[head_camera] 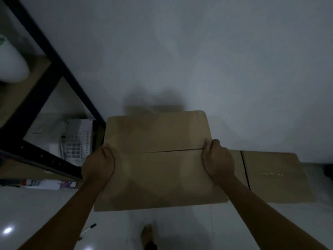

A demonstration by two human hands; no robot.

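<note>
The flattened brown corrugated-cardboard box (158,159) hangs matte and smooth before the grey wall (198,51), above the glossy white tiled floor (180,230). Its long axis runs left to right. The left hand (99,163) and right hand (218,159) each curl round an opposite side edge, level with the flap slit and equally near. A second flat brown carton (277,177) lies just beside the right edge.
</note>
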